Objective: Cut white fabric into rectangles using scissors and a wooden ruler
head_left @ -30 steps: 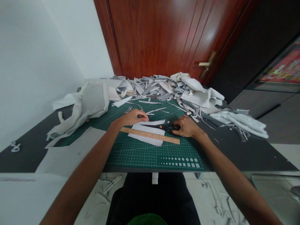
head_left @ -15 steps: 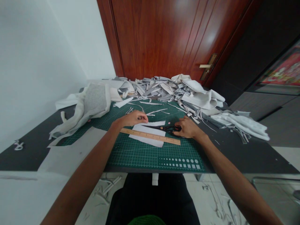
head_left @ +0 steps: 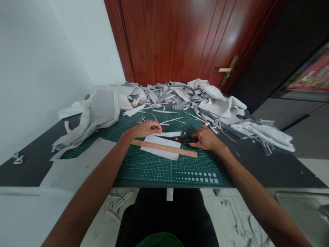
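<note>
My right hand [head_left: 205, 138] is closed around the handles of black scissors [head_left: 178, 139], whose blades point left across a white piece of fabric [head_left: 160, 155]. A narrow strip stands partly apart from the rest of this piece along the blades. The fingers of my left hand [head_left: 147, 129] are pinched at the piece's upper left edge, near the blade tips. Below the scissors, a wooden ruler [head_left: 164, 148] lies across the fabric. Both rest on a green cutting mat [head_left: 146, 173].
A heap of grey and white scraps [head_left: 177, 96] lies along the back by the door. Thick padded fabric [head_left: 102, 106] and a flat pale sheet [head_left: 77, 166] lie at left. More white cloth [head_left: 264, 133] is at right. Thin offcuts [head_left: 171, 120] lie behind my hands.
The whole view has shifted slightly. My hands, the scissors, the ruler and the fabric keep nearly the same places relative to each other.
</note>
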A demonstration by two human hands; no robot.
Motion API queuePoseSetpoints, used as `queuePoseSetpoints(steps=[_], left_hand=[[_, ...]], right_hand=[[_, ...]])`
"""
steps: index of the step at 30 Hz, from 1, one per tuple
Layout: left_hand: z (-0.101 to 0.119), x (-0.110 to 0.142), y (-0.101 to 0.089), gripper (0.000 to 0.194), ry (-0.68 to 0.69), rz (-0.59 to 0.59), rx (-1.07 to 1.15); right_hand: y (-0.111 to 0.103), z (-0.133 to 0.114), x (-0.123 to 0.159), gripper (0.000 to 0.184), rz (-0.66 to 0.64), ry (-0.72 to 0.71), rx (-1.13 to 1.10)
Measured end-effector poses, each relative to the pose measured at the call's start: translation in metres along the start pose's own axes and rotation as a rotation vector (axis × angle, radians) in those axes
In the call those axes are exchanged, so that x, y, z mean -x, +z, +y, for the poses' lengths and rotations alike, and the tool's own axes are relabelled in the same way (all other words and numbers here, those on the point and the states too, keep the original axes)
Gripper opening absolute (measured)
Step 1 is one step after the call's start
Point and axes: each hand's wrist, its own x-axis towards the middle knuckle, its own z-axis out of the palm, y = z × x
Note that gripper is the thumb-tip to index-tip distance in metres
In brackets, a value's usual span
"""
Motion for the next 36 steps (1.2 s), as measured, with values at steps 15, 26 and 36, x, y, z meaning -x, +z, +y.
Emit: queuePoseSetpoints(steps=[15,26,36], left_hand=[[0.0004,0.0003,0.0018,0.022,-0.018,0.014,0.038],[0.0011,0.0009,0.0014,0.022,-0.046,-0.002,0.059],[-0.0011,0.0024,-0.0048,0.027,-0.061,0.036,-0.005]], right_hand=[[0.0017,0.0023,0.0007,0.04,-0.003,-0.018,-0.031],[0.0011,0.0028,0.0008,0.04,-0.03,-0.027,-0.05],[0.0015,0.0061,0.0002,0.043,-0.04,-0.036,-0.068]])
